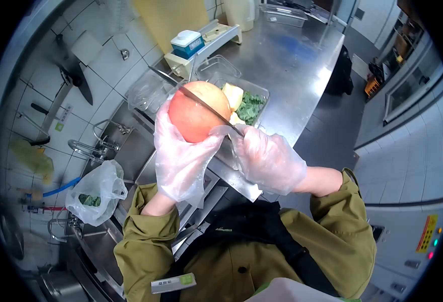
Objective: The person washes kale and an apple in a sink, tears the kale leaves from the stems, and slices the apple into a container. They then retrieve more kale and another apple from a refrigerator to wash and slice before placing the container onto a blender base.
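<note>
A large round pinkish-orange fruit rests in my left hand, whose gloved fingers wrap round its lower and left side. My right hand, also in a clear plastic glove, is closed round the handle end of a knife. The blade lies slantwise across the fruit's face, pointing up and left; whether it has cut in cannot be told. Just behind the fruit, a clear container holds leafy greens and pale yellow pieces.
Steel counter reaches back right, with a blue-and-white box and empty clear containers near the wall. Sinks with faucets lie left, beside a plastic bag of greens. Knives hang on the tiled wall.
</note>
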{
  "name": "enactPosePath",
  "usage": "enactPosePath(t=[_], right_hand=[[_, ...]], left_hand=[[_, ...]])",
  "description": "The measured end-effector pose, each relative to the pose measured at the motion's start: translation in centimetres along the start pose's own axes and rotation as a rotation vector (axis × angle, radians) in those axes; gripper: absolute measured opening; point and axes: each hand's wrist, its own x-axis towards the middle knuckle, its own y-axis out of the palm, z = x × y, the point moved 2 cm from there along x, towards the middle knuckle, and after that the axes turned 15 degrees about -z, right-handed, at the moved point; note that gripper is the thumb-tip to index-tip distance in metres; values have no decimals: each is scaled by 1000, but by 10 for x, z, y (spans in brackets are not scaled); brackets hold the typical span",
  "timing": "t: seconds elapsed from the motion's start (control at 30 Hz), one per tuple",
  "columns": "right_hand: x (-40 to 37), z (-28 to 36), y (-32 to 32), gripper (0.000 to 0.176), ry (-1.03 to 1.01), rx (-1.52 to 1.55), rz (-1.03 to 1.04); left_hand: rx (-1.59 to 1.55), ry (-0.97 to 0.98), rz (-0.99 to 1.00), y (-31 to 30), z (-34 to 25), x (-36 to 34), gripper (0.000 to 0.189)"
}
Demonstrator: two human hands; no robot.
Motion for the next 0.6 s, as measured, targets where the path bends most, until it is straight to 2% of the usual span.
enactPosePath(t=[0.07, 0.17, 0.23, 0.27, 0.37, 0.47, 0.53, 0.6], right_hand=[[6, -14, -4, 14, 32, 95, 91], [7, -29, -7, 18, -183, 76, 231], [-6, -48, 3, 30, -535, -46, 15], [-7, -54, 6, 32, -609, -110, 25], [0, -61, 3, 36, -600, 32, 114], [9, -68, 4, 37, -323, 285, 345], [12, -71, 6, 37, -265, 329, 418], [17, -74, 7, 36, -389, 267, 371]], left_hand=[[-22, -56, -9, 9, 2, -1, 81], [-78, -145, -12, 17, 6, 1, 75], [-104, -213, 10, 21, 8, 2, 73], [-106, -242, 30, 22, 8, 4, 74], [-70, -265, 75, 21, 16, 6, 77], [4, -281, 107, 22, 26, 8, 78], [77, -287, 127, 21, 32, 10, 77], [35, -299, 131, 21, 34, 11, 76]])
